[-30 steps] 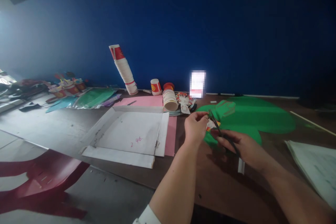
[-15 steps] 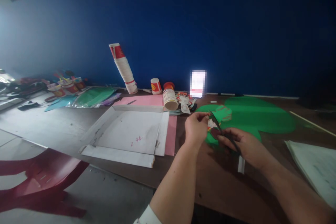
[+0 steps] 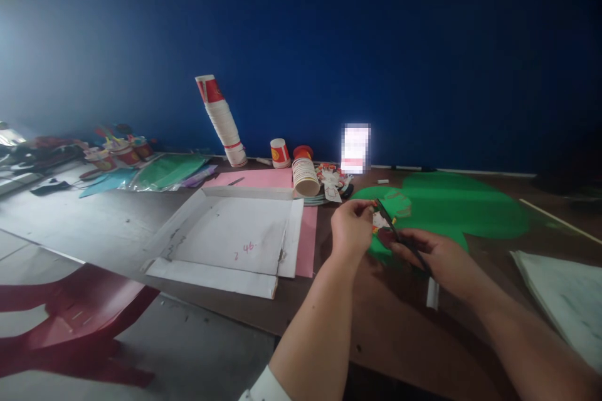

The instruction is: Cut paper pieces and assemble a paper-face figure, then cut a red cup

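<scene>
My left hand [image 3: 355, 225] is closed, pinching a small white, red and yellow paper piece [image 3: 379, 221] at its upper edge. My right hand [image 3: 435, 257] is wrapped round a long, slim dark tool [image 3: 391, 222]. The tool's tip reaches the left fingertips, and its far end sticks out below the right palm. Its exact kind is hard to make out. A dark red patch [image 3: 385, 237] shows beside the right fingertips; whether it belongs to the paper piece is unclear. Beneath both hands lies a large green cut-out sheet [image 3: 451, 207], with a lighter green shape [image 3: 399, 202] on it.
A shallow white cardboard tray [image 3: 226, 238] lies to the left on pink paper [image 3: 308, 241]. Behind stand a tall leaning cup stack [image 3: 223, 125], a single cup [image 3: 280, 154] and cups lying sideways [image 3: 305, 177]. White sheets [image 3: 559, 294] lie right; a red chair [image 3: 79, 313] stands left.
Both hands keep almost the same position and the same grips. The lighter green shape beside the tool has shifted very slightly to the left.
</scene>
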Motion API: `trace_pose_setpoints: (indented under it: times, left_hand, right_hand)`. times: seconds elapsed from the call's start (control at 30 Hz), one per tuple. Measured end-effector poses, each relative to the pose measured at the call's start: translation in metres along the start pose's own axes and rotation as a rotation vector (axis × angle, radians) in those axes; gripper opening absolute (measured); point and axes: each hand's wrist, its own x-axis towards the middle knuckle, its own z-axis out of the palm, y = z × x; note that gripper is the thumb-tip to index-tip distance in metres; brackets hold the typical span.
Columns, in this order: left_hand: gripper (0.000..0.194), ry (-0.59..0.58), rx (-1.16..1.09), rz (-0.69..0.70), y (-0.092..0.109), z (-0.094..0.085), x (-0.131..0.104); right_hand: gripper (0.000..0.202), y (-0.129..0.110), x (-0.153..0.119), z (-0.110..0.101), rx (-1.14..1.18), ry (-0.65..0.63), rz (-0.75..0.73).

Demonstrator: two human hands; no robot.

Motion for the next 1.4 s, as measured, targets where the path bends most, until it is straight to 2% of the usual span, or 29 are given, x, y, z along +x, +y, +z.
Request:
trace_pose_setpoints:
  times: [0.2, 0.6, 0.9, 1.17, 1.4]
  left_hand:
    - [0.014, 0.006, 0.08, 0.048, 0.004, -0.002, -0.002]
    - [0.015, 0.001, 0.08, 0.009, 0.008, -0.003, -0.003]
    - [0.016, -0.002, 0.053, -0.025, 0.007, -0.004, -0.002]
    - [0.015, 0.001, 0.071, -0.026, 0.01, -0.004, -0.003]
    - [0.015, 0.0, 0.065, -0.029, 0.007, -0.004, -0.002]
  right_hand:
    - [0.055, 0.001, 0.003, -0.003, -0.076, 0.037, -0.043]
    - [0.062, -0.013, -0.005, 0.0, -0.048, 0.059, 0.09]
    - [0.059, -0.007, -0.003, -0.001, -0.064, 0.039, 0.056]
    - [0.063, -0.002, 0.0, -0.004, -0.187, 0.065, 0.009]
    - [0.059, -0.004, 0.0, -0.002, -0.166, 0.06, 0.01]
